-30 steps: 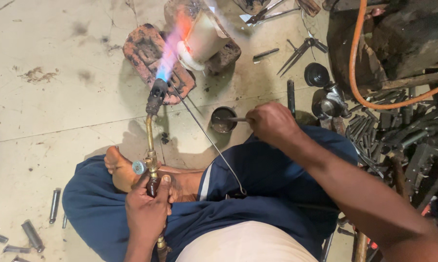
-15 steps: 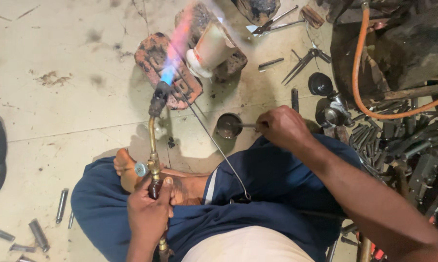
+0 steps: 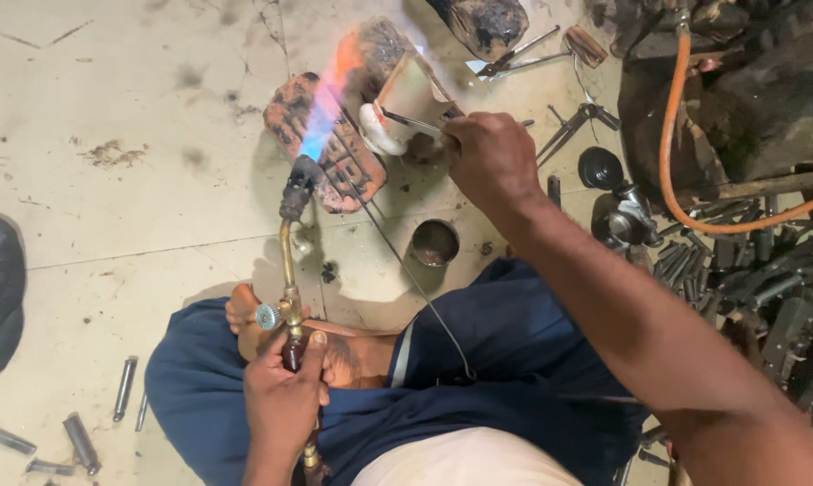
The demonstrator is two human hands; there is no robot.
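Torch (image 3: pixel 291 236) work is well underway from what I can see. You've got it lit, with the blue-to-orange flame (image 3: pixel 325 103) blowing up past the brick (image 3: pixel 348 166) toward the pale metal piece (image 3: pixel 405 97) propped just behind that brick. Your left hand (image 3: pixel 285 396) is clenched around the torch handle, down near your lap and well below the brick, thumb up by the brass valve.

Your right hand (image 3: pixel 489 157) is just right of the brick, pinching a thin rod (image 3: pixel 413 121) whose tip sits at the metal piece — touching or a hair off, I can't tell. A long thin wire (image 3: pixel 397 261) also runs from the brick down to your lap.

So, judging by how things lie: setup is done, flame is on, filler is in position. What looks left is the actual joining. I don't see any bright molten spot or finished seam on the piece, and the flame seems to land a bit left of where the rod points, though the glare makes that hard to call.

The small round tin (image 3: pixel 435 243) sits below the brick, near your knee — open. Loose tools (image 3: pixel 569 126) and an orange hose (image 3: pixel 686 171) lie off to the right of the brick.
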